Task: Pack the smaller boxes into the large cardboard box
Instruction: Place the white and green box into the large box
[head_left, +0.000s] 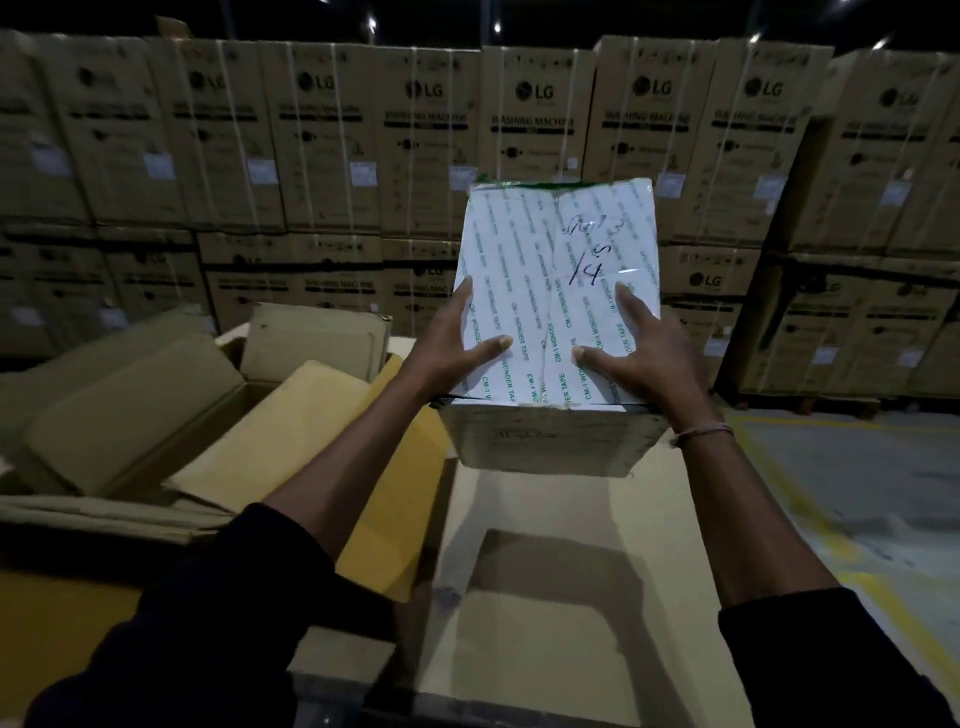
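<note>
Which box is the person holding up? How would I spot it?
Find the wall of stacked brown washing machine cartons; in front of it, the left hand and right hand hold up the small box. Only its top is wrapped in white printed tape, with "14" handwritten on it.

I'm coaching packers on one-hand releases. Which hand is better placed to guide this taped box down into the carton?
Likely the left hand: the open large cardboard box lies on its side. The right hand grips the taped box's far side.

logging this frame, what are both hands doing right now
Left hand: closed on the taped box, gripping its left side.
Right hand: closed on the same box, gripping its right side.
</note>
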